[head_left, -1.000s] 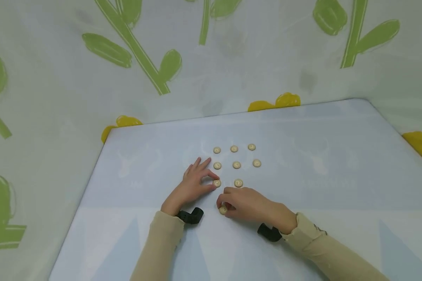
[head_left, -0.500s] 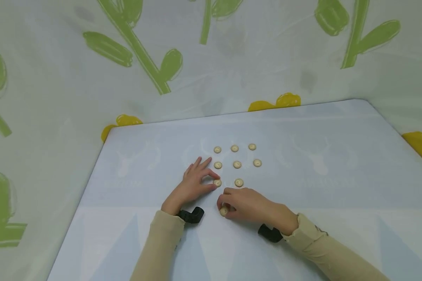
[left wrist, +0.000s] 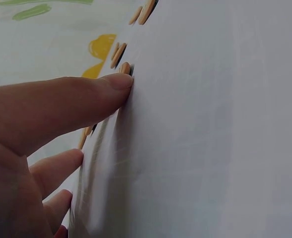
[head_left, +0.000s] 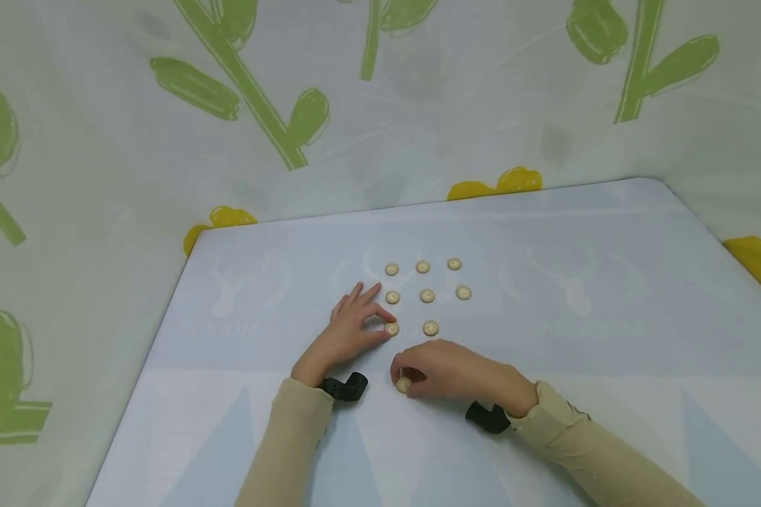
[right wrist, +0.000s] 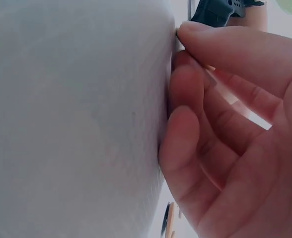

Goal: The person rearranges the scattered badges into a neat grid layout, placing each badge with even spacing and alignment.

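Note:
My left hand pinches a pale round wooden button between thumb and forefinger, the other fingers spread out on the tabletop. In the left wrist view its thumb presses against the edge of that button. Nearer the body, my right hand holds another button between thumb and fingertips, close on the tabletop. The right wrist view shows the curled fingers along the surface, mostly hiding this button. Just beyond the right hand lies a further button, level with the left hand's one.
Two rows of matching buttons lie farther back, three in the middle row and three in the far row. The pale table ends at a leaf-patterned backdrop. Black wrist cameras sit on both wrists.
My right hand has shifted slightly toward the body with its button. The left hand keeps its pinch in the same place, and the other buttons stay put.

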The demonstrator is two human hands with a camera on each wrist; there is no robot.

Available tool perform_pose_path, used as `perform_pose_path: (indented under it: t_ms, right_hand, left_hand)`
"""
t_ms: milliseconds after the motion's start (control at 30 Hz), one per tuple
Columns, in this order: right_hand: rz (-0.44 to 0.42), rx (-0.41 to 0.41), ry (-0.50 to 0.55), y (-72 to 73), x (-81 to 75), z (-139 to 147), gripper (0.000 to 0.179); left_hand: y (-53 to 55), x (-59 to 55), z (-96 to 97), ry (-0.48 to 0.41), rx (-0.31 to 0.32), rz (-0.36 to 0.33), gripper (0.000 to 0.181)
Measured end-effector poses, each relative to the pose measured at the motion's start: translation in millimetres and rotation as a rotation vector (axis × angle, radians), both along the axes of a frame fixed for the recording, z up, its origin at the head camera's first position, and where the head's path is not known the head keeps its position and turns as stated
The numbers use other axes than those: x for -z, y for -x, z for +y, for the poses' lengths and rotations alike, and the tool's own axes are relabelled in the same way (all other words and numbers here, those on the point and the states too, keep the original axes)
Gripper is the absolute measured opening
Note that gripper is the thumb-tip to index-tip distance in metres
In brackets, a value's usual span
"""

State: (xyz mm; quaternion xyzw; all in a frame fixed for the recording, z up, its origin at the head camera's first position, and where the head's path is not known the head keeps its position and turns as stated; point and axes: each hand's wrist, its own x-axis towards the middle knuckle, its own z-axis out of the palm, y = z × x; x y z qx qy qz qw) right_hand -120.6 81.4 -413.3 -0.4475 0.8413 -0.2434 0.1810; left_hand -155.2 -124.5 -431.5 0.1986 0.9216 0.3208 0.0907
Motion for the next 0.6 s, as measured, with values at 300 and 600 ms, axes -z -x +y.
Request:
perform_pose_path:
  t_ms: [300,600]
  right_hand:
    - [-0.092,-0.034,0.043,1.9,-1.2,2,0.015]
    - [-0.125,-0.004,0.028,5.4,-10.6,8,0.016]
  left_hand:
    - [0.4,-1.2,-0.2,0.003,-0.001,-0.014,0.014]
    - [0.2,-1.2,-0.6,0.002,0.005,-0.007,0.014]
